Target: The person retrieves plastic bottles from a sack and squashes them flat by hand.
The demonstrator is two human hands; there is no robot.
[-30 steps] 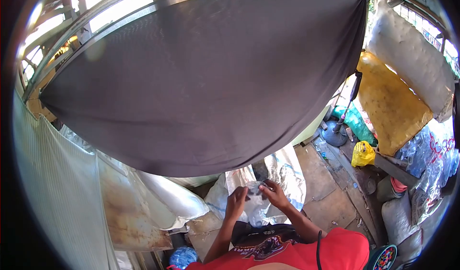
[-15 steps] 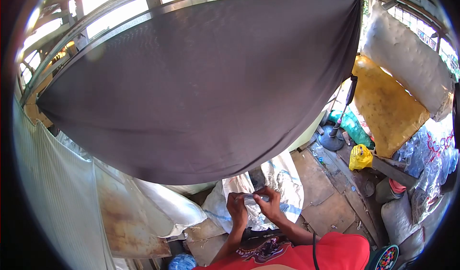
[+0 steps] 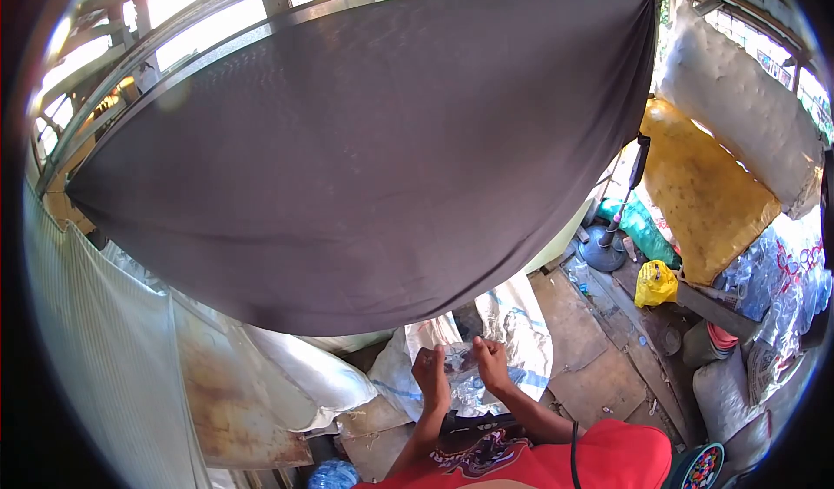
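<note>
Holding a clear plastic piece (image 3: pixel 461 360) between them, both hands are closed in narrow, curled grips, with thumbs uppermost. The left hand (image 3: pixel 429 371) sits at 9 o'clock of the piece, fingers folded in at its edge. The right hand (image 3: pixel 492 364) sits at 3 o'clock, closed on the opposite edge in like manner. The two hands are apart, and the piece spans the gap. Its exact shape, and how its edges lie inside the fingers, cannot be told at this size.

The piece is held in front of the torso, over a white sack (image 3: pixel 530 337) which spreads out towards 1 o'clock. From the hands, a dark cloth (image 3: pixel 373 159) hangs at 11 o'clock; a yellow bag (image 3: pixel 655 283) lies on the floor at 2 o'clock; a tub (image 3: pixel 682 472) of small multicoloured pieces stands at 4 o'clock; a white bundle (image 3: pixel 317 376) lies at 9 o'clock.
</note>
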